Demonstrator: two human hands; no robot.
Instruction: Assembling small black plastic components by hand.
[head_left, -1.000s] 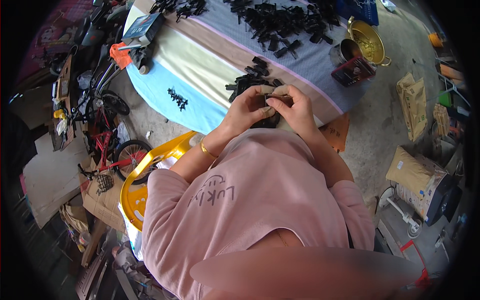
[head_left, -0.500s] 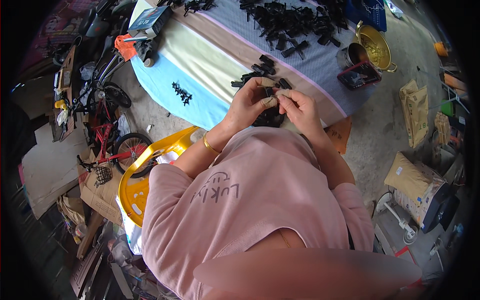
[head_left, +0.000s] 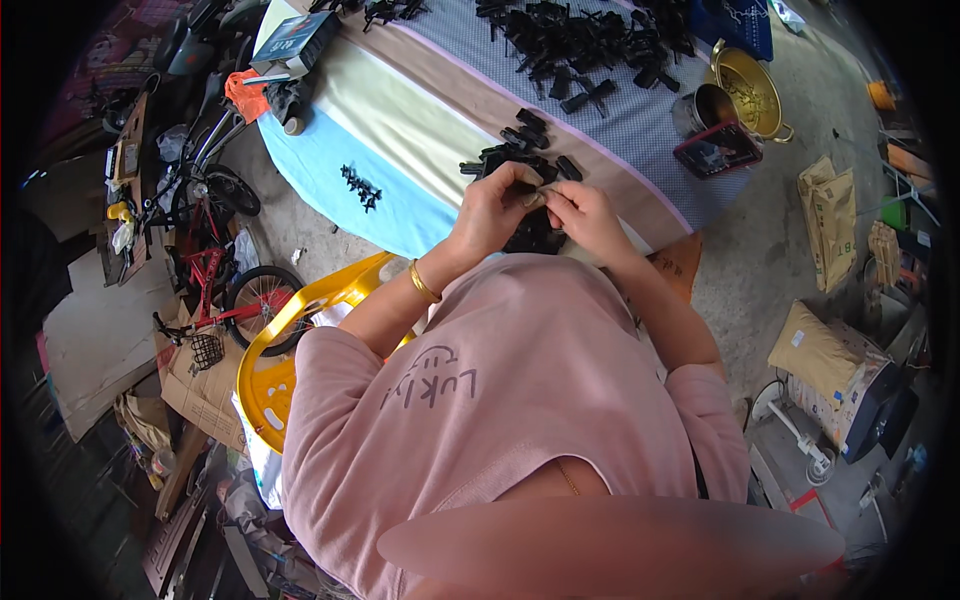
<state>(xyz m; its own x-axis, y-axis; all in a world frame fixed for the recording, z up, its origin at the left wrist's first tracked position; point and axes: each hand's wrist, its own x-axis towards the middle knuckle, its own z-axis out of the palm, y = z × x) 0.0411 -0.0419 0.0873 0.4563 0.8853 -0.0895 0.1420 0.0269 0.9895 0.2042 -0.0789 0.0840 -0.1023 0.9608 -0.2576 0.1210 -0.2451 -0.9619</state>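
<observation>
Above the near edge of the cloth-covered table, my left hand (head_left: 486, 213) and my right hand (head_left: 590, 216) meet, fingertips pinched together. Whatever is between them is too small and too covered by the fingers to make out. Beige wraps cover some fingertips. Just beyond the hands lies a small group of black plastic parts (head_left: 527, 130). More dark pieces (head_left: 536, 238) show below the hands, close to my body. A big heap of similar black parts (head_left: 575, 45) spreads across the far side. To the left, a little cluster of small black pieces (head_left: 361, 188) rests on the blue stripe.
At the table's right stand a gold two-handled pot (head_left: 775, 122) with small brass-coloured pieces, a metal cup (head_left: 712, 103) and a phone (head_left: 718, 149). A box (head_left: 300, 42) sits far left. A yellow chair (head_left: 262, 385) and red bicycle (head_left: 208, 270) are at left.
My right hand has turned and drawn in closer to the left, its fingertips now meeting the left fingers. The left fingers have closed together more. The parts on the table look unmoved.
</observation>
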